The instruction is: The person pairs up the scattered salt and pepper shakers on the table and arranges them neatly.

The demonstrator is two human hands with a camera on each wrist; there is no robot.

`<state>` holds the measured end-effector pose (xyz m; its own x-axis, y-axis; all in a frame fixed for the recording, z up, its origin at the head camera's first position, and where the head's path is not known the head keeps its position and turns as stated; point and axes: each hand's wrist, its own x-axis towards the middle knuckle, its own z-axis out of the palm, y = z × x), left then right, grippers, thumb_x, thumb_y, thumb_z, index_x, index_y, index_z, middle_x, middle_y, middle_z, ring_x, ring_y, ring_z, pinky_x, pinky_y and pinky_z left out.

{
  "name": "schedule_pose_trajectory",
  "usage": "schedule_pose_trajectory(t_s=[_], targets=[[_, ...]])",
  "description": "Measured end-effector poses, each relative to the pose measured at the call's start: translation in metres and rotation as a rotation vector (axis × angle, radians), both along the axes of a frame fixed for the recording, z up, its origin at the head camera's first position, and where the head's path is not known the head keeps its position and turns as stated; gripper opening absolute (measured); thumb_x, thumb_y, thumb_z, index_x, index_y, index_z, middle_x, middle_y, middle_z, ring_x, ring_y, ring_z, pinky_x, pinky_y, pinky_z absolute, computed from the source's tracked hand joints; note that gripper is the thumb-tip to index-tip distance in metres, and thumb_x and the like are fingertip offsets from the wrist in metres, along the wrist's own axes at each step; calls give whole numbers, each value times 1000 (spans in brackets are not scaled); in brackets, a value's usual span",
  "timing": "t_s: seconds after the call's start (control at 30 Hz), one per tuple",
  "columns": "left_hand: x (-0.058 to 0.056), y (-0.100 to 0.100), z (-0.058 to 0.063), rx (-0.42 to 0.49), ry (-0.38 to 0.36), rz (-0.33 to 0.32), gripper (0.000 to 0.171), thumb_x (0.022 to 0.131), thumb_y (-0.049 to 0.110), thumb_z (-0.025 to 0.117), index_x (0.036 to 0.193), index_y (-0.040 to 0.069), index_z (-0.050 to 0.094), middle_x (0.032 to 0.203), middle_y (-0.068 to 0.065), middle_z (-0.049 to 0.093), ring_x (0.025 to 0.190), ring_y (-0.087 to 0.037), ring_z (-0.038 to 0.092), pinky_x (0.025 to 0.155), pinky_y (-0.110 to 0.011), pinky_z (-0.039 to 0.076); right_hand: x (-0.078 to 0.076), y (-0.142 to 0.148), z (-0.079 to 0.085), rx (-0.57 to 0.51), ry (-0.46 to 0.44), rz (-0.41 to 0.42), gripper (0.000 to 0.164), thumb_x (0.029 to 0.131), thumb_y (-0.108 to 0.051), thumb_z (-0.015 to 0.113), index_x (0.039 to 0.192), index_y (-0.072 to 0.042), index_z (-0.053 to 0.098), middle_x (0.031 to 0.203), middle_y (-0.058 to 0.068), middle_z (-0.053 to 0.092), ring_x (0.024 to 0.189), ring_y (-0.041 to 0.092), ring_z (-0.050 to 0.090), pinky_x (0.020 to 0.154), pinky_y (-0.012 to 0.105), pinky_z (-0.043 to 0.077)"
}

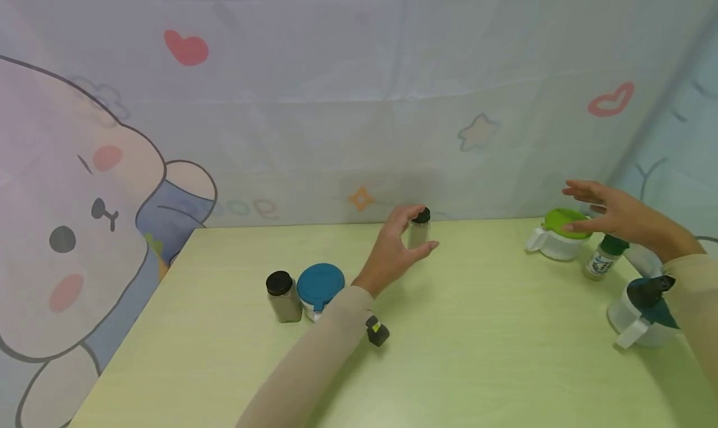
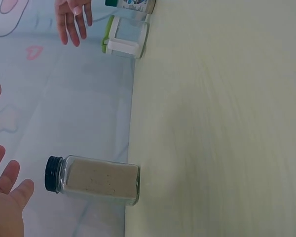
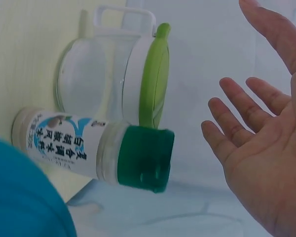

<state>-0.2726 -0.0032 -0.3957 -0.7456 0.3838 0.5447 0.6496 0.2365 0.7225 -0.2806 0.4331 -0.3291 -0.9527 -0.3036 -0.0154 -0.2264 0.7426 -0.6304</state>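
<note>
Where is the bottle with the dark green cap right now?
In the head view, the bottle stands on the right of the table, between the lime-lidded jar and teal-lidded jar, just below the right hand.

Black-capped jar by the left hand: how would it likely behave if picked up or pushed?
The jar looks rigid, perhaps glass, so it could break if dropped. Nearly full of tan contents, it may feel somewhat heavy for its size. Its flat sides suggest it would slide or tip rather than roll.
</note>
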Motion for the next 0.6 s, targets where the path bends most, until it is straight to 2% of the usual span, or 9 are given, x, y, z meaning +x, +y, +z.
schedule_pose_trajectory(t_s=[0.13, 0.37, 0.6], targets=[[-1, 1, -1, -4, -1, 16, 68, 92, 21, 78, 151, 10, 45, 148, -6, 48, 140, -18, 44, 116, -42, 40, 0, 4, 2, 11, -3, 12, 100, 93, -23, 76, 164, -11, 7, 164, 26, 21, 146, 57, 16, 106, 77, 23], [-7, 2, -7, -12, 24, 44, 67, 93, 23, 77, 150, 8, 45, 147, -8, 48, 139, -21, 45, 115, -45, 41, -1, 13, 4, 18, -1, 35, 97, 92, -22, 77, 163, -9, 14, 162, 25, 26, 145, 54, 20, 105, 78, 23], [-13, 6, -11, 7, -4, 73, 67, 91, 23, 78, 149, 8, 47, 147, -5, 48, 139, -18, 45, 114, -43, 42, -4, 19, 3, 27, 2, 57, 93, 92, -17, 77, 162, -7, 17, 161, 27, 26, 143, 55, 22, 103, 79, 24]])
